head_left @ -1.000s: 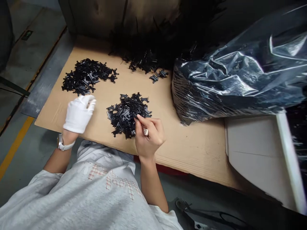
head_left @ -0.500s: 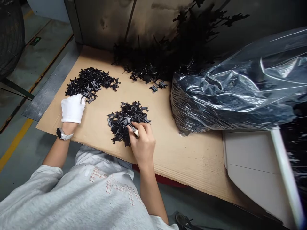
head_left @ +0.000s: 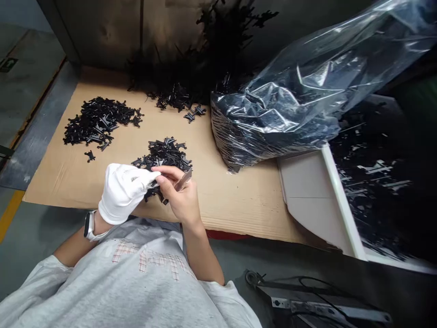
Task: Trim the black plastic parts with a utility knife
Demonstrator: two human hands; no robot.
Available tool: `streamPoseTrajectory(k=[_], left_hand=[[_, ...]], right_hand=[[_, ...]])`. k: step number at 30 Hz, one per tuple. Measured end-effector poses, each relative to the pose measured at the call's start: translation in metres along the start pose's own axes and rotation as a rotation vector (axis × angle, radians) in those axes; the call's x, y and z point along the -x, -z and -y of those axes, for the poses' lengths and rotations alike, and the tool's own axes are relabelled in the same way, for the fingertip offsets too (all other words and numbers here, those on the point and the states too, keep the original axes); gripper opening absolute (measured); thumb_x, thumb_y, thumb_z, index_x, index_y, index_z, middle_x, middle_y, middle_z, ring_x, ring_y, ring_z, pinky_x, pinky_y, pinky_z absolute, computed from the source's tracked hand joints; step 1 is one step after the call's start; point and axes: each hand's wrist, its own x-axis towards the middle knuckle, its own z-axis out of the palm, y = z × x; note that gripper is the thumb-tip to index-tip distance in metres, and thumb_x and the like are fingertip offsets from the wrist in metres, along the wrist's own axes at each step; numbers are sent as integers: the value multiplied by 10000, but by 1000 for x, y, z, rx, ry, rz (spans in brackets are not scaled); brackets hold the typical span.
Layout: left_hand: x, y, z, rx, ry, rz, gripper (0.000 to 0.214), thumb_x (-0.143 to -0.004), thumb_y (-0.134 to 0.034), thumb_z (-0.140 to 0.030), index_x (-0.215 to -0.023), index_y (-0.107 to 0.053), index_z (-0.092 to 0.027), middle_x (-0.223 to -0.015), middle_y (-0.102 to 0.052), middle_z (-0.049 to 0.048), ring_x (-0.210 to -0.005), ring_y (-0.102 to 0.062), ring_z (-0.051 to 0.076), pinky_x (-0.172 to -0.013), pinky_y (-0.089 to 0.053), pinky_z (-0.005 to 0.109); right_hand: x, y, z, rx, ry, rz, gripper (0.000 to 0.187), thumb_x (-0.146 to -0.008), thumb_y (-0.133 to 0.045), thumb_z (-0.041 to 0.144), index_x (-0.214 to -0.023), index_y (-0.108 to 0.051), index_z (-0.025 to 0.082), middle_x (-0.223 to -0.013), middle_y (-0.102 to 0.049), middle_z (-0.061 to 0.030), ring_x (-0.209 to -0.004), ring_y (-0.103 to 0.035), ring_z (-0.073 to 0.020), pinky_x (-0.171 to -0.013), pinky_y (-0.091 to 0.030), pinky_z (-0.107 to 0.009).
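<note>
The light is soft and a bit dim. The plastic bag (head_left: 276, 114) shines white in spots, with dark shadow behind it.

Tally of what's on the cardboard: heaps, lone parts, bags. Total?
On the cardboard sheet:
Heaps of black parts: 3 (left heap, centre heap, back heap)
Lone black part: 1
Clear plastic bag of parts: 1
Total: 5
</note>
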Motion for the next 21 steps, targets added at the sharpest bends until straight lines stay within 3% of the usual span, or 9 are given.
streamPoseTrajectory(k=[2, 5, 7, 9, 11, 14, 17, 21], left_hand=[[-4, 0, -6, 162, 125, 35, 108, -945, -658, -257, -1021, -726, -221, -865, -802, 18, -761, -717, 184, -733, -471, 331], [-13, 5, -14, 628, 549, 211, 384, -985, -545, -533, -1002, -705, -184, -830, -779, 44, -717, -700, 159, -700, -512, 298], [-19, 7, -17, 893, 811, 376, 551, -975, -436, -662, -836, -663, -180, -688, -704, 25, -615, -631, 139, -634, -501, 282], [-26, 7, -20, 1075, 965, 502, 562, -927, -498, -689, -671, -565, -193, -565, -580, -13, -530, -519, 116, -570, -454, 272], [-30, 5, -23, 1194, 1047, 538, 517, -884, -597, -636, -619, -483, -207, -533, -481, -43, -496, -410, 96, -519, -384, 267], [-33, 4, -28, 1260, 1110, 470, 453, -967, -505, -531, -649, -435, -217, -545, -401, -59, -517, -344, 95, -537, -354, 269], [-33, 6, -35, 1256, 1118, 357, 420, -1016, -445, -426, -653, -439, -216, -546, -383, -61, -525, -345, 97, -576, -384, 270], [-35, 15, -44, 1199, 1040, 293, 301, -964, -549, -313, -679, -530, -218, -589, -504, -41, -515, -410, 101, -560, -424, 276]], right_hand=[[3, 7, 2, 24, 11, -49, 263, -879, -719, 447, -967, -744, 200, -814, -717, -19, -580, -555, -100, -544, -483, -252], [6, 17, 6, 162, 115, -100, 235, -902, -706, 439, -958, -759, 217, -846, -744, -27, -625, -585, -120, -579, -496, -270], [7, 20, 8, 282, 203, -66, 205, -925, -694, 413, -963, -765, 225, -879, -755, -29, -643, -587, -124, -603, -499, -278], [8, 22, 8, 365, 287, -10, 196, -954, -671, 393, -978, -761, 221, -901, -752, -32, -676, -602, -129, -642, -513, -283], [9, 24, 6, 396, 349, 20, 284, -974, -634, 454, -1087, -739, 216, -903, -731, -33, -706, -615, -136, -644, -521, -280], [15, 28, 4, 441, 423, 17, 526, -1018, -465, 587, -1370, -604, 222, -920, -691, -38, -740, -623, -154, -627, -525, -286], [21, 28, 7, 619, 515, -7, 488, -1079, -368, 476, -1474, -501, 223, -898, -690, -35, -733, -620, -153, -663, -532, -294], [24, 24, 14, 758, 646, 6, 429, -1080, -428, 368, -1480, -473, 219, -797, -699, -5, -649, -597, -146, -601, -502, -273]])
